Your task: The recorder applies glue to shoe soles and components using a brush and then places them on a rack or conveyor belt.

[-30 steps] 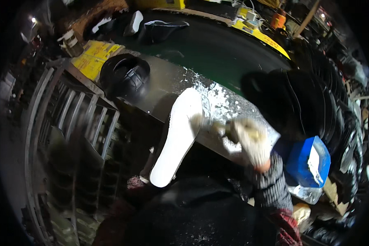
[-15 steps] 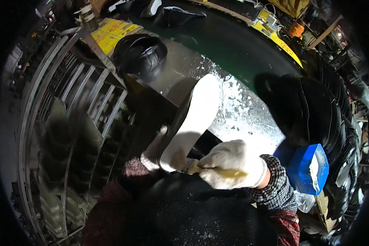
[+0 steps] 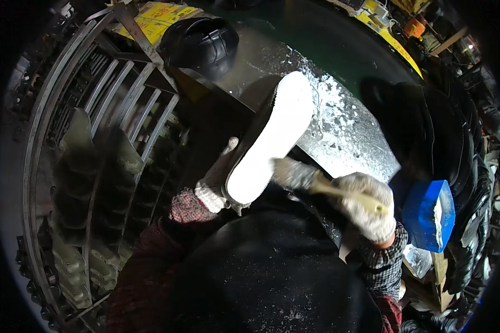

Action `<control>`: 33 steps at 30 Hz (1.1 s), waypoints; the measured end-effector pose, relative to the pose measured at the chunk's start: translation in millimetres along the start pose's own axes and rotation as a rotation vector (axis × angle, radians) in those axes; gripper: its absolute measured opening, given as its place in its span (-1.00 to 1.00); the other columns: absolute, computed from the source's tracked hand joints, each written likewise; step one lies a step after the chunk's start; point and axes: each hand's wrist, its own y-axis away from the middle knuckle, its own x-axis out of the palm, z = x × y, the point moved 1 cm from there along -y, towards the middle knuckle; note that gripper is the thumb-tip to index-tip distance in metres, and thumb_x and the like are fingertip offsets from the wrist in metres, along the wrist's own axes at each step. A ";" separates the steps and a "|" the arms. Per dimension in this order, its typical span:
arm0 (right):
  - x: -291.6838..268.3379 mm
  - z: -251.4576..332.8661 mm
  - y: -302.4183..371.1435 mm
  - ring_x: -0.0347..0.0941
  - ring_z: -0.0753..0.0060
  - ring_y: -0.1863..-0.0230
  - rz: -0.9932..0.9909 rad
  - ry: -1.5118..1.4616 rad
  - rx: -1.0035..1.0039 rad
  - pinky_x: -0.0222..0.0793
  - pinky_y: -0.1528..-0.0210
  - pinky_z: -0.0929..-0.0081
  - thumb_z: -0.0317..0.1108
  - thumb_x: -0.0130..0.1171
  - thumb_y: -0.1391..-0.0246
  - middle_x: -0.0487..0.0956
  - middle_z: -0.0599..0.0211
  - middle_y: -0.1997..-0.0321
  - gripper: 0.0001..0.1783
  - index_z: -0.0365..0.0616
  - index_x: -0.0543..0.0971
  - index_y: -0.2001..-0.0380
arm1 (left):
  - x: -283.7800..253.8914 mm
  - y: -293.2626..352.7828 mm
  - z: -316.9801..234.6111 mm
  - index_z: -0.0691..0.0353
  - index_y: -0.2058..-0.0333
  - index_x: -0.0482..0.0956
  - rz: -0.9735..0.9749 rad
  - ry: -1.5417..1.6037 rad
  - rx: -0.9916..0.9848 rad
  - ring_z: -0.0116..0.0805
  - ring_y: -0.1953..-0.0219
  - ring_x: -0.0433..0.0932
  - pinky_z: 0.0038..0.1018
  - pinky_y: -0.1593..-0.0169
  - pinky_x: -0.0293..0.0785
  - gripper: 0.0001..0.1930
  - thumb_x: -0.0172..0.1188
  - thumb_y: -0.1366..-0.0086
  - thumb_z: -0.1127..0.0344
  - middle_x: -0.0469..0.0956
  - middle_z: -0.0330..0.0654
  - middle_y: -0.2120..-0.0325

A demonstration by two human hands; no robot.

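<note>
Standing at the left, a metal rack (image 3: 135, 91) flanks a metal bench (image 3: 366, 141) smeared with white; a blue container (image 3: 425, 216) sits at the right. The gloved left hand (image 3: 212, 186) grips the heel end of a white-soled shoe (image 3: 275, 136), its fingers partly hidden. The gloved right hand (image 3: 368, 208) is wrapped around a brush (image 3: 321, 186). The shoe lies between the hands, sole up, bristles at its right edge.
</note>
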 end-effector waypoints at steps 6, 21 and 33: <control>-10.5 5.2 -62.0 0.55 0.28 0.22 0.231 0.496 -0.545 0.51 0.20 0.47 -0.39 0.23 -0.10 0.60 0.19 0.26 -0.75 -0.28 0.56 0.16 | -6.9 20.8 -17.9 0.18 -0.25 0.26 0.109 0.383 -0.123 -0.18 -0.14 0.42 -0.22 -0.19 0.39 -0.30 -0.22 -0.39 -0.26 0.39 -0.06 -0.16; 41.8 40.6 -51.3 0.55 0.19 0.36 -0.057 1.099 -0.737 0.46 0.32 0.38 -0.59 0.30 0.10 0.57 0.14 0.33 -0.65 -0.20 0.58 0.16 | 37.6 -26.8 -118.4 0.28 0.02 0.46 -0.758 0.067 0.168 -0.18 0.32 0.64 -0.20 0.31 0.66 -0.60 -0.01 -0.41 0.05 0.60 -0.10 0.18; 9.1 36.2 12.5 0.58 0.14 0.35 -0.622 1.158 -0.665 0.49 0.31 0.39 -0.64 0.30 0.18 0.60 0.14 0.33 -0.64 -0.15 0.59 0.22 | 54.2 -94.5 -297.3 0.32 -0.08 0.44 -1.315 -2.300 0.695 0.13 0.03 0.52 -0.23 -0.11 0.41 -0.45 0.22 -0.19 0.09 0.59 0.14 0.17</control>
